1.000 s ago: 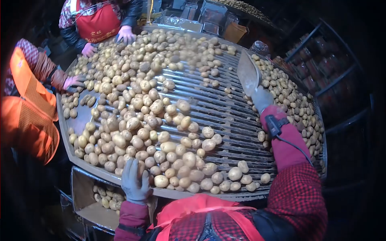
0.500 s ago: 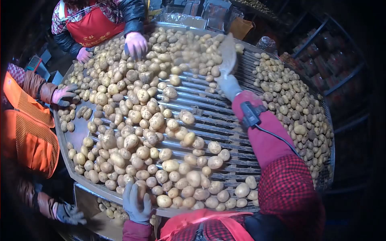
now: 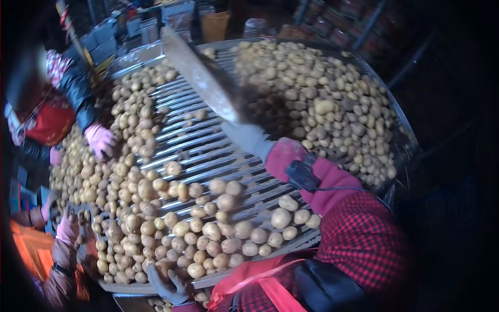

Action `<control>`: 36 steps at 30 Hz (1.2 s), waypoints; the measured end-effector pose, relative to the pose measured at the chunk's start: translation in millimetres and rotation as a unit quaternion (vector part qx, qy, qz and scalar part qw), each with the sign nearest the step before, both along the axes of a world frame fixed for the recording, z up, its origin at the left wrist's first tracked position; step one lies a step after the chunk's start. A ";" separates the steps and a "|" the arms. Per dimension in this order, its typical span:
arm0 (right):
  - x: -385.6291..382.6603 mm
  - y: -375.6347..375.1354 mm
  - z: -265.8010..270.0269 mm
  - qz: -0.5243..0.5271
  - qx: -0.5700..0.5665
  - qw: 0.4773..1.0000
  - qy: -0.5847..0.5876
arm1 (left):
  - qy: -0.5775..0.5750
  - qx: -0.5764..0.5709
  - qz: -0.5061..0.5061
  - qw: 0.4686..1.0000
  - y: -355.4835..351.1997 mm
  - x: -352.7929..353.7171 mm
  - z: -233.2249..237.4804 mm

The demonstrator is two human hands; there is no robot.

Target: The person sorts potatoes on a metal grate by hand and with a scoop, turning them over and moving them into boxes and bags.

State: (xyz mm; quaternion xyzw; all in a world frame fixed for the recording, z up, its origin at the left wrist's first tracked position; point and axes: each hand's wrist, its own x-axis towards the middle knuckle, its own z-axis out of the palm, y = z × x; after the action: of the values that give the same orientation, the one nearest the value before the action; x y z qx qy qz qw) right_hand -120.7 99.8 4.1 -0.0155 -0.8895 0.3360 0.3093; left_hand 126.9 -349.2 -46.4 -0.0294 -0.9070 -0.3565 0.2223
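Note:
My gloved right hand point(image 3: 247, 139) grips the near end of a long, flat, pale paddle point(image 3: 200, 78). Its blade slants away to the far left, over the slatted metal sorting table point(image 3: 200, 148). Dirty potatoes point(image 3: 338, 99) lie heaped just right of the blade, some blurred or in shadow beside it. More potatoes point(image 3: 140, 203) cover the table's left and near parts. At the near rim my gloved left hand point(image 3: 169, 286) is open, fingers spread against the closest potatoes.
Across the table at far left, a co-worker's pink-gloved hand point(image 3: 101, 139) rests by the potatoes. Another co-worker in an orange vest point(image 3: 34, 244) stands at the left edge, a hand point(image 3: 67, 229) near the rim. Boxes point(image 3: 215, 26) stand beyond the far edge.
The view has turned right. My right hand has swept the paddle rightward and closer, its blade now slanting to the far left. My left hand stays at the near rim.

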 end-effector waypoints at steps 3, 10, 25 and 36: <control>58.4 33.8 61.8 -0.024 -0.276 0.953 -0.123 | -0.020 0.003 -0.007 1.000 -2.0 -0.5 0.0; 220.9 233.4 134.4 -0.436 -0.234 0.863 -0.103 | -0.036 0.006 -0.005 0.999 -1.9 -0.5 -3.5; 327.6 316.4 97.8 -0.419 -0.258 0.844 -0.215 | -0.033 0.145 -0.046 0.988 -5.0 -8.1 -30.9; 258.0 220.5 64.9 -0.312 -0.345 0.825 -0.320 | -0.028 -0.045 0.011 0.999 2.8 -5.3 0.0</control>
State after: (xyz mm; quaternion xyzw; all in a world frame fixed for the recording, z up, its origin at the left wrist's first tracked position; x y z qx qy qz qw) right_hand 137.3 320.3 69.1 -0.5047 -0.7122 0.4829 0.0699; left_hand 121.7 -346.4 -46.4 -0.0194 -0.9283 -0.3130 0.1996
